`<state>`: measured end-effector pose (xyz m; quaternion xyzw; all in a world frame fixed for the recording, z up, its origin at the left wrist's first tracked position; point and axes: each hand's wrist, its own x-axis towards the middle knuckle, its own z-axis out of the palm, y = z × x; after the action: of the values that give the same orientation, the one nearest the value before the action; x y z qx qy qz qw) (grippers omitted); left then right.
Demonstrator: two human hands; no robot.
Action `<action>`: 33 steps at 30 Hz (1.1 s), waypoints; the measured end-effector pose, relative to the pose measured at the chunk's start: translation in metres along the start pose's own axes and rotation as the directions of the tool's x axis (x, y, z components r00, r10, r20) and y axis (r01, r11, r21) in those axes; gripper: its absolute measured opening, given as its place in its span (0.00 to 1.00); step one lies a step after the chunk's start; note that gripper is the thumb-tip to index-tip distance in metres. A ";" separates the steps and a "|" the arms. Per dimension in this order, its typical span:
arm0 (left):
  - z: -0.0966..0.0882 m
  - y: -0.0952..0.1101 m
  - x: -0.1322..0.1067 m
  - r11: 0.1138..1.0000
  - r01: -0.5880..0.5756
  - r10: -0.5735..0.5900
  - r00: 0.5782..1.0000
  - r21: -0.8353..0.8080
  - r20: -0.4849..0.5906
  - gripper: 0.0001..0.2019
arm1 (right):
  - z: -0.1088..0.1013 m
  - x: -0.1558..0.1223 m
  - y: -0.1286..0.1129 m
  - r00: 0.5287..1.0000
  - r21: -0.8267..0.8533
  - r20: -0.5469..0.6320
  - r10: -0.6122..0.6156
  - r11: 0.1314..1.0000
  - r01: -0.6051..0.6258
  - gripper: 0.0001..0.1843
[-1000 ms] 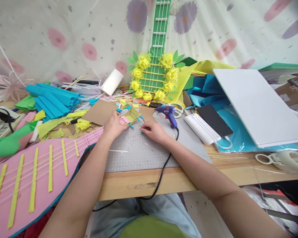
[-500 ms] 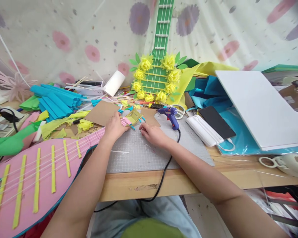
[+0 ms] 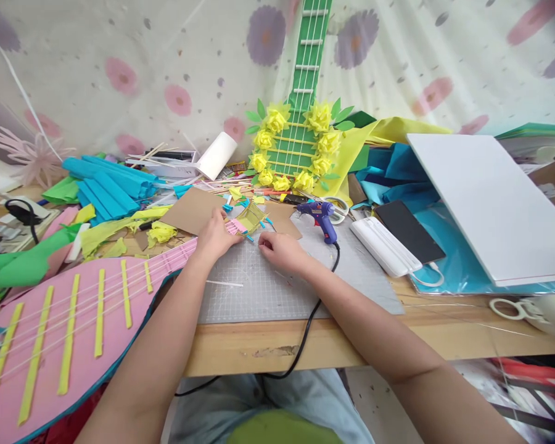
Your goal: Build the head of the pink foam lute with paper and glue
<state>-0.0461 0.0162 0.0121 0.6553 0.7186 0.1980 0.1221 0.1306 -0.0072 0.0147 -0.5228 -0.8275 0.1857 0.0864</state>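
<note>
A pink paper model guitar (image 3: 81,320) with yellow strips and white strings lies at the left, its neck slanting up to a yellow-green headstock (image 3: 252,217) with small blue pegs. My left hand (image 3: 214,237) is closed round the neck just below that headstock. To the right of the headstock, a little apart from it, my right hand (image 3: 281,250) has its fingers curled and pinched together. Whatever it pinches, if anything, is too small to make out. Beneath both hands spreads a grey cutting mat (image 3: 263,302).
A blue glue gun (image 3: 321,216) lies on the mat, its black cord running to the table's front edge. Beyond it are scissors (image 3: 340,208), a white power strip-like block (image 3: 385,245) and a dark phone (image 3: 409,231). A green flower-trimmed guitar (image 3: 293,145) stands behind; cardboard (image 3: 189,211) lies left.
My right hand has curled its fingers in tighter and stays close to the headstock. The left hand keeps its hold on the neck. The whole view has shifted slightly.
</note>
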 end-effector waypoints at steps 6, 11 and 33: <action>-0.002 0.001 -0.001 1.000 -0.006 0.006 1.000 0.005 -0.002 0.31 | 0.016 0.000 -0.008 0.994 -0.021 -0.083 0.065 0.998 -0.067 0.12; -0.004 0.004 -0.002 1.000 -0.001 0.000 1.000 0.007 0.008 0.31 | 0.019 0.003 -0.015 0.989 -0.029 -0.123 0.078 0.996 -0.082 0.13; -0.002 0.001 0.000 1.000 0.011 -0.011 1.000 -0.004 0.013 0.32 | 0.026 0.012 -0.019 0.990 -0.096 -0.119 0.071 0.992 -0.083 0.15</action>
<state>-0.0461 0.0156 0.0146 0.6524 0.7210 0.1946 0.1294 0.1010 -0.0097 -0.0018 -0.5679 -0.8086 0.1165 0.1005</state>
